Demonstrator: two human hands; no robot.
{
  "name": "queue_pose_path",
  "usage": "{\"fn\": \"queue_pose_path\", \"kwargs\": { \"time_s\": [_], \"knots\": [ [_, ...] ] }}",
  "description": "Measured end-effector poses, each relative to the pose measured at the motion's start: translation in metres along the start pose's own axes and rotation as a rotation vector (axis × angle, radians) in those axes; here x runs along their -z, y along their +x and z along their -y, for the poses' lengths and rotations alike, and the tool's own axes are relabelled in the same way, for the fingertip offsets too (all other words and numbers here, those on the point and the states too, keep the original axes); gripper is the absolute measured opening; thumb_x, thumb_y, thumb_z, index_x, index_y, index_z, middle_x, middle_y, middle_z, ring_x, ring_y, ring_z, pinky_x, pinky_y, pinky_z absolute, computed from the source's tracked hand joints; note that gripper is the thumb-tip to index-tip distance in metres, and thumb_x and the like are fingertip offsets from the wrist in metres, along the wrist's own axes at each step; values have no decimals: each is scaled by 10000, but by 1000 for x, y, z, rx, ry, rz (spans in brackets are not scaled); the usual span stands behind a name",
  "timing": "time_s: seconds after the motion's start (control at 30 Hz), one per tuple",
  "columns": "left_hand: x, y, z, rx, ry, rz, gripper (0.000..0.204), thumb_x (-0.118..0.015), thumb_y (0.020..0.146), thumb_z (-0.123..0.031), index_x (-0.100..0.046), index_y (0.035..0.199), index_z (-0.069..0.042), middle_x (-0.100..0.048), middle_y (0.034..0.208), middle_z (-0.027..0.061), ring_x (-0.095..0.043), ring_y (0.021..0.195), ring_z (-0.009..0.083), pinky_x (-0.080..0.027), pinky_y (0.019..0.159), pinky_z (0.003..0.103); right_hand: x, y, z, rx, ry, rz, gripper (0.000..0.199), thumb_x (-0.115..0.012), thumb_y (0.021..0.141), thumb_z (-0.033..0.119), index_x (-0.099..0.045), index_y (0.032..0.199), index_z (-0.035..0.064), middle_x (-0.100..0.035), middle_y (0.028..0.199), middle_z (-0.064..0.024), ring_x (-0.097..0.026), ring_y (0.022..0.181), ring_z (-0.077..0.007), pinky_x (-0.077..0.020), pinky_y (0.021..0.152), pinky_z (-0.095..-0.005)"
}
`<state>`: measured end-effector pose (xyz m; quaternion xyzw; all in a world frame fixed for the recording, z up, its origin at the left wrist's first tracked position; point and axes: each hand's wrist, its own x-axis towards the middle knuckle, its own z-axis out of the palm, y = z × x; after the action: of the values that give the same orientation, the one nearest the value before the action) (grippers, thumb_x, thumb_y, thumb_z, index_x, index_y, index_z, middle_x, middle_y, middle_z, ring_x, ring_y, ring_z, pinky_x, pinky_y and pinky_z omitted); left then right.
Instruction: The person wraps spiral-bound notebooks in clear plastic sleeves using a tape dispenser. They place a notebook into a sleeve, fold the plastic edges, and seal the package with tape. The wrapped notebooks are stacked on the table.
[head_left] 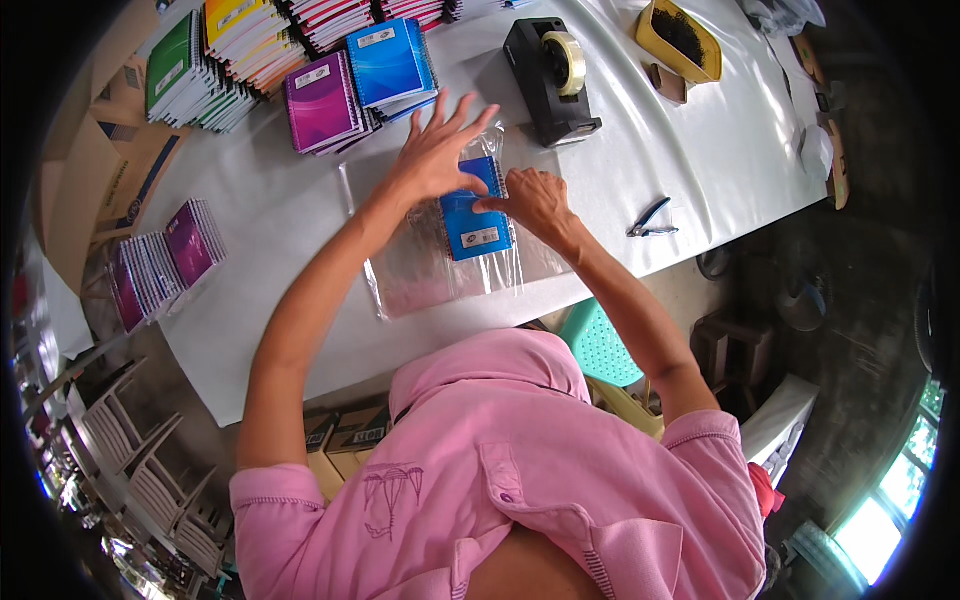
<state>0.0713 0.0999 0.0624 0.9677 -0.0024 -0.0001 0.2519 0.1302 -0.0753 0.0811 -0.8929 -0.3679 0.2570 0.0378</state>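
Spreading the left hand (430, 165) open and curling the right hand (538, 202), unclear whether gripping, over the notebook (470, 220) lying on plastic (420, 283); best to keep it square and smooth any wrinkles outward.

A white surface (240, 330) stands over a dull floor (665, 285). By its near edge is a dotted teal seat (603, 345); farther right, a dark stool (735, 345). Pale slatted chairs (160, 490) fill the lower left. A window (890, 515) glares at lower right; light streaks the surface's right half.
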Motion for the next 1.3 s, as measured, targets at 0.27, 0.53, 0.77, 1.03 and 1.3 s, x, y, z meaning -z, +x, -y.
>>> {"fn": "queue_pose_path", "kwargs": {
  "time_s": [0.27,0.53,0.77,1.03,1.3],
  "knots": [
    [-59,-77,8,486,-134,-470,982,-678,734,-638,-316,1473,-101,-161,1549,241,-20,1451,408,-115,1118,616,-48,10,-27,5,410,-192,780,-802,658,560,-577,1129,-20,-633,924,-204,-630,932,-320,-494,785,-428],
    [-32,-112,-29,481,-1096,-120,616,-682,869,-236,-435,1411,-81,-470,1379,190,-441,1289,266,-353,1071,405,-25,-44,-13,191,1313,-101,833,-855,707,219,-337,1338,51,-519,1187,-168,-537,1104,-279,-448,959,-405],
    [-36,-106,-60,270,-1356,-492,868,-692,768,120,-252,1492,-68,-450,1402,104,-490,1235,194,-441,1036,305,-29,-36,-22,444,972,-407,941,-867,586,14,-317,1347,77,-507,1290,-171,-508,1210,-306,-387,1047,-418],
    [-45,-120,-67,248,-1244,-682,583,-691,772,112,-539,1309,-54,-327,1510,93,-399,1328,259,-478,1029,365,-30,-48,-42,589,1242,-419,700,-845,620,60,-494,1224,92,-378,1452,-139,-342,1372,-302,-262,1160,-442],
    [-29,-115,-61,140,-507,-690,502,-773,675,40,-714,1118,-187,-374,1497,105,-235,1427,349,-344,1114,459,-34,-49,-42,566,998,-510,573,-863,602,203,-639,1122,121,-412,1440,-120,-386,1337,-319,-348,1091,-469]
  ]
}}
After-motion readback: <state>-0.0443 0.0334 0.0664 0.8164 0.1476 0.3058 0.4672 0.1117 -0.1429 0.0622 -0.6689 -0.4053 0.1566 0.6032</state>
